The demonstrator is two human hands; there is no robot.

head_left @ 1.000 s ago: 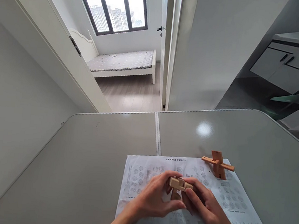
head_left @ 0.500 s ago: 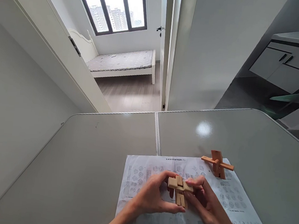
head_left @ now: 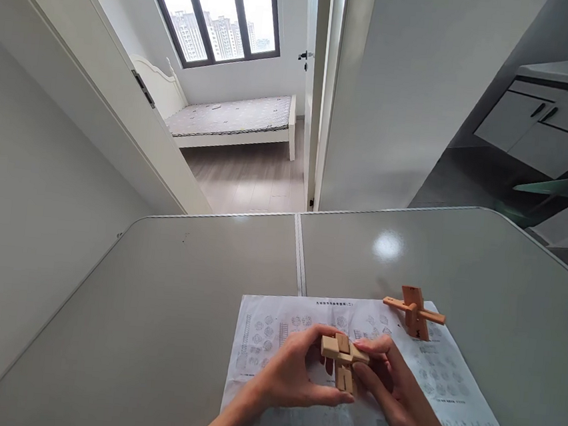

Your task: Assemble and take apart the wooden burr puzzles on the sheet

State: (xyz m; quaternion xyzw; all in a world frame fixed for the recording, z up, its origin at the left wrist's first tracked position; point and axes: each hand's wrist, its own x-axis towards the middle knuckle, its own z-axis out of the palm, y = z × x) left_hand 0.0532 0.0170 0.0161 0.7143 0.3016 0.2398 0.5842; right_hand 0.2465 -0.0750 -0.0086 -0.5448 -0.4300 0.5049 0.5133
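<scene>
A light wooden interlocking puzzle [head_left: 344, 357], made of crossed blocks, is held between my two hands above a printed sheet [head_left: 268, 319]. My left hand [head_left: 294, 368] grips it from the left, index finger along the top and thumb at the bottom end of the upright block. From the right, my right hand [head_left: 391, 381] pinches the puzzle's right arm between thumb and index finger. The other fingers of both hands are partly hidden behind it. An orange-brown wooden cross-shaped puzzle [head_left: 414, 311] stands on the sheet's far right corner, apart from both hands.
The sheet lies on a grey table [head_left: 194, 311] with a metal seam [head_left: 299, 254] down its middle. Beyond the table's far edge are a doorway, a bed [head_left: 233, 118] and a window [head_left: 215, 12]. White cabinets [head_left: 538, 124] stand at the right.
The light wooden puzzle has tilted slightly and shifted a little to the right in my hands. Both hands keep their hold, and the orange-brown puzzle stays in place.
</scene>
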